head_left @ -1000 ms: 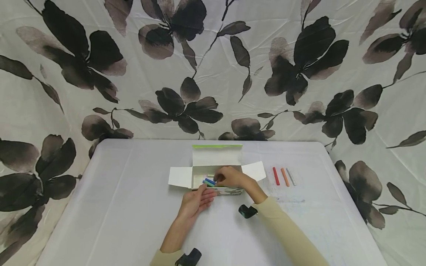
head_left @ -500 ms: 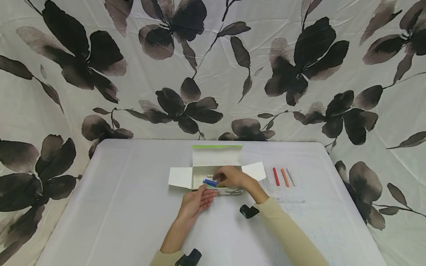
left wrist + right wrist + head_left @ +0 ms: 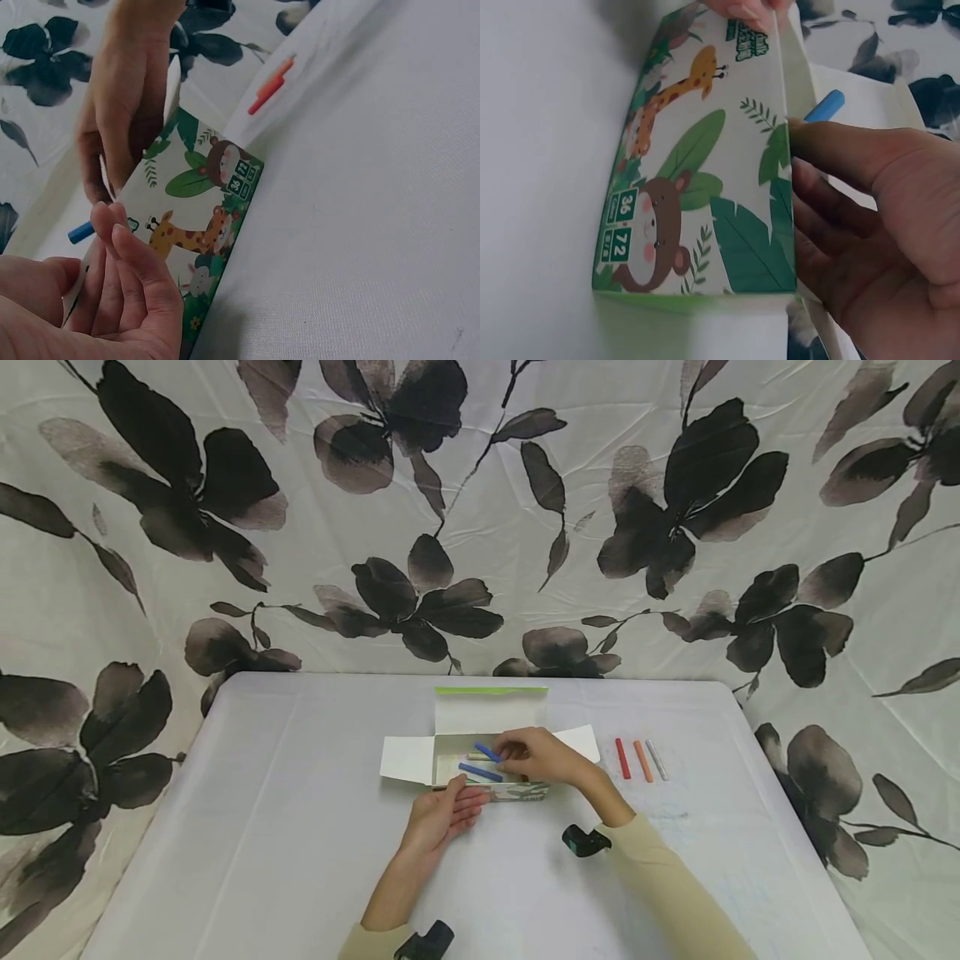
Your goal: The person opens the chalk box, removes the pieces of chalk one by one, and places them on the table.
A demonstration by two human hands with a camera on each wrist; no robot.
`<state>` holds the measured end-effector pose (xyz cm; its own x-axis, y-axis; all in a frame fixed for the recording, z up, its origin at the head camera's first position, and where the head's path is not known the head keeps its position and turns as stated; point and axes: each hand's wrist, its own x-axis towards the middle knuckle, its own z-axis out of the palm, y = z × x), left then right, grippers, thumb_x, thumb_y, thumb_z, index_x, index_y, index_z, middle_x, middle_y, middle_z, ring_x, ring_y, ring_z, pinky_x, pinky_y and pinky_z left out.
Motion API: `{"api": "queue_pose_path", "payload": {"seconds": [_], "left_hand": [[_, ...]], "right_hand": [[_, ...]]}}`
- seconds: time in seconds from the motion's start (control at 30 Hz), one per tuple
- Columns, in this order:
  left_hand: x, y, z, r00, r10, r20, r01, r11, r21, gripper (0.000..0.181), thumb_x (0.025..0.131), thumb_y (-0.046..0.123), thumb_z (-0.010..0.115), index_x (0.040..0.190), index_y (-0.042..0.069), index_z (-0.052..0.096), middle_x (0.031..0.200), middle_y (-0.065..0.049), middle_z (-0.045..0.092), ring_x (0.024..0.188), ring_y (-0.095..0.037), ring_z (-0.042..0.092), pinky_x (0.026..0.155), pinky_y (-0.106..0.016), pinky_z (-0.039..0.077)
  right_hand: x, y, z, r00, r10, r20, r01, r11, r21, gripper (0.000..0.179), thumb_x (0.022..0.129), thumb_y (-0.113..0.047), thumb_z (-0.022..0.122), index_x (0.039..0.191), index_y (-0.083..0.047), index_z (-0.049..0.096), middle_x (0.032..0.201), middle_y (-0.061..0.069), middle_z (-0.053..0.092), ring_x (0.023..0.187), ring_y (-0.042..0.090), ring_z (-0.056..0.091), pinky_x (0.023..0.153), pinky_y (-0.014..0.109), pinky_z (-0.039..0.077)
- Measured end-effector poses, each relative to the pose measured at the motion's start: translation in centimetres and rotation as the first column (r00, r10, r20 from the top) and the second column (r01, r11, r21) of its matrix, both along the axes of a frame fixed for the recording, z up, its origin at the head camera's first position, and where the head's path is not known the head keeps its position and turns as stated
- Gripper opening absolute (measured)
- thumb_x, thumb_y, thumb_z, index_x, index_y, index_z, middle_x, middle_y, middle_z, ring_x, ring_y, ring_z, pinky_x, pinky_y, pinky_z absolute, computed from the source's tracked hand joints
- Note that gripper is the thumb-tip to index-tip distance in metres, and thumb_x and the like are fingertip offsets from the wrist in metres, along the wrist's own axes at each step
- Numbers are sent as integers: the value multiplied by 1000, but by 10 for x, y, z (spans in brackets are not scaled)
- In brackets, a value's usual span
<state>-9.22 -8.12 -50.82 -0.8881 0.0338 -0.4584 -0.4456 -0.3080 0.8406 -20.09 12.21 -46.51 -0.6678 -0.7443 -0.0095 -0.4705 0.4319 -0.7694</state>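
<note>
An open white box [image 3: 517, 792] stands mid-table, its front printed with a giraffe and other animals [image 3: 697, 82]. My left hand [image 3: 444, 814] is at its front, thumb at the rim and fingers along the printed wall, holding that wall. Over the box, my right hand [image 3: 540, 756] pinches a blue chalk stick [image 3: 486, 752] between thumb and fingers, the stick tilted. Another blue chalk stick [image 3: 480, 772] lies inside near the front wall. A pale yellowish stick [image 3: 477, 757] lies behind it. The right part of the box's inside is hidden by my right hand.
Red [image 3: 622, 758], orange [image 3: 642, 761] and grey [image 3: 657, 760] sticks lie side by side right of the box. The box's side flap [image 3: 407, 757] and raised lid [image 3: 491, 712] spread outward. A floral cloth [image 3: 540, 610] hangs behind the white table [image 3: 300, 827].
My right hand has risen and shifted slightly right, lifting a blue stick clear of the other blue one, which now shows apart in the box. The left hand has stayed in place.
</note>
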Motion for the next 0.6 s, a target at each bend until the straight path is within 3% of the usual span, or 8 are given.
{"api": "queue_pose_path", "payload": {"seconds": [0.33,0.6], "left_hand": [[1,-2,0,1000,13,-11,-13,1000,-3,49,107,35,57,118,-12,68,104,-12,77,85,-10,71,71,-20,57],[1,-1,-1,1000,2,-18,-2,1000,0,49,107,34,57,119,-12,67,104,-12,77,82,-8,70,70,-20,56]], "right_hand": [[1,20,3,993,-109,54,114,988,-100,23,97,-11,73,114,3,70,99,6,71,92,17,66,84,29,57],[0,43,10,966,-197,167,225,959,-174,27,97,-9,72,121,4,67,106,12,70,97,21,68,86,26,56]]}}
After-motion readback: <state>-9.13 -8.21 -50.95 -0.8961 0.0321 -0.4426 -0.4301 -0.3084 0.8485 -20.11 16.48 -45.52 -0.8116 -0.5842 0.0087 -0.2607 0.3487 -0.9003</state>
